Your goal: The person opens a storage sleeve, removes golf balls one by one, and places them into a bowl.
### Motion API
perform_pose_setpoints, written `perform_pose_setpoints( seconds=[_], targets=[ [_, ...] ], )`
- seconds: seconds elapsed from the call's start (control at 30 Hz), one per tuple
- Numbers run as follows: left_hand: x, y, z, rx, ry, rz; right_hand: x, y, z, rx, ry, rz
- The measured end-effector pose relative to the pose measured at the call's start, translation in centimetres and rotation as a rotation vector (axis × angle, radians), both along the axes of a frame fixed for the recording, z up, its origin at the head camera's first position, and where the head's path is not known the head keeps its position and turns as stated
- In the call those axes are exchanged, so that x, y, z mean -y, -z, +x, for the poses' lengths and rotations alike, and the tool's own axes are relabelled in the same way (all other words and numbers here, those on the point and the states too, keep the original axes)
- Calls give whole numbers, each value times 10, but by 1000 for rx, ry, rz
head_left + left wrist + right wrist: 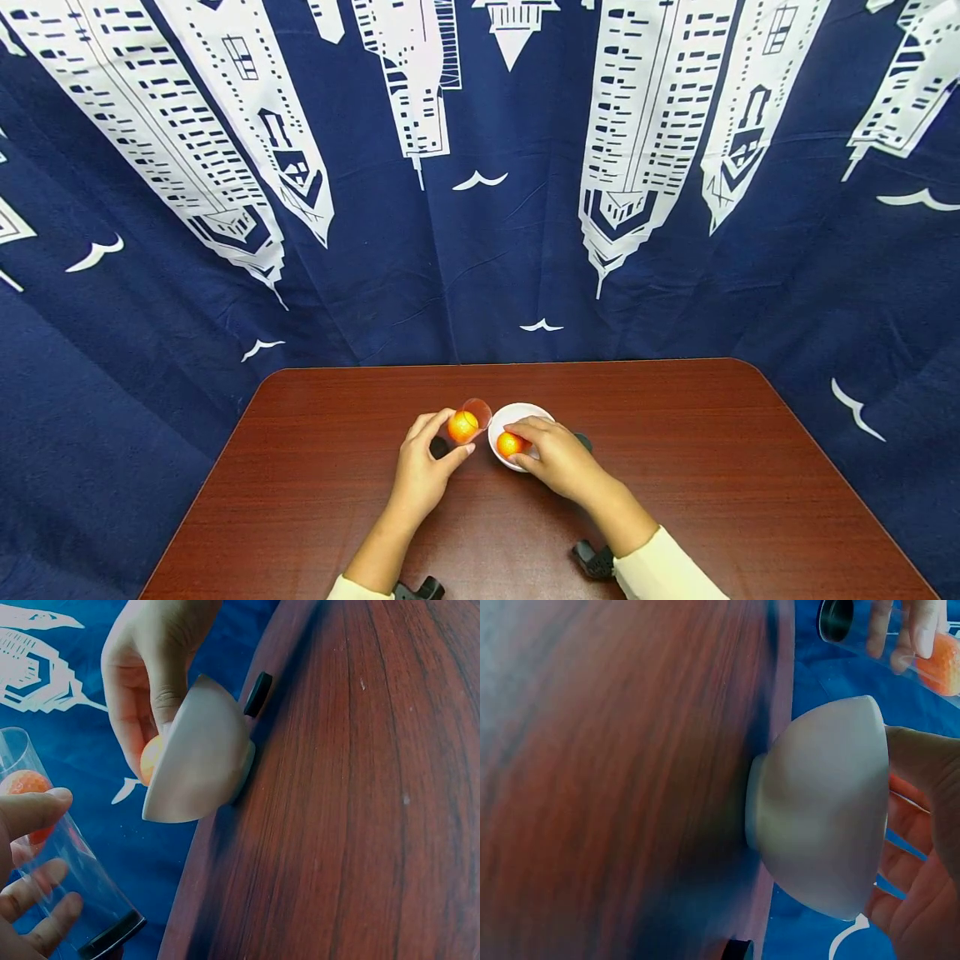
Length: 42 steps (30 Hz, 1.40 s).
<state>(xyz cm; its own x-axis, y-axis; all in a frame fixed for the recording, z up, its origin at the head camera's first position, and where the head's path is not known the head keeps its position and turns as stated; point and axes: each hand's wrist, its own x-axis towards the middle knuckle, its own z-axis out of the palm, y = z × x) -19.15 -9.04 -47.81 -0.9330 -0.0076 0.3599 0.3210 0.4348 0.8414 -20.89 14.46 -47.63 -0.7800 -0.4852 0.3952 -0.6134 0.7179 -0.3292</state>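
Note:
My left hand (423,462) grips a clear tube (84,866) with a black base (112,935), held tilted above the table with its mouth towards the bowl. An orange ball (462,427) is inside the tube, near the mouth. Beside it stands a white bowl (821,810), upright on the table. My right hand (558,458) reaches over the bowl's right rim, and its thumb and fingers pinch another orange ball (510,443) inside. The bowl's wall hides most of that ball (151,759) in the left wrist view. Whether the bowl holds more is hidden.
A dark round lid-like piece (583,442) lies just right of the bowl, partly covered by the right hand. Both stand on a brown wooden table (337,483). Behind hangs a blue cloth (495,250) with white buildings. Black wrist devices (592,558) sit under the forearms.

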Motion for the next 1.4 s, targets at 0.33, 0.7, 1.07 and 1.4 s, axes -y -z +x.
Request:
perform_pose_setpoints(
  seconds=[0.33, 0.7, 1.07, 1.4],
  targets=[
    [0, 2, -1, -6, -13, -1, -1, 0, -14, 36, -53, 58],
    [0, 2, -2, 28, -5, 26, 0, -1, -15, 101, -34, 41],
    [1, 3, -3, 44, -10, 42, 0, -2, -11, 71, -13, 29],
    [4, 2, -4, 65, -16, 20, -4, -3, -7, 95, 35, -63]
  ],
)
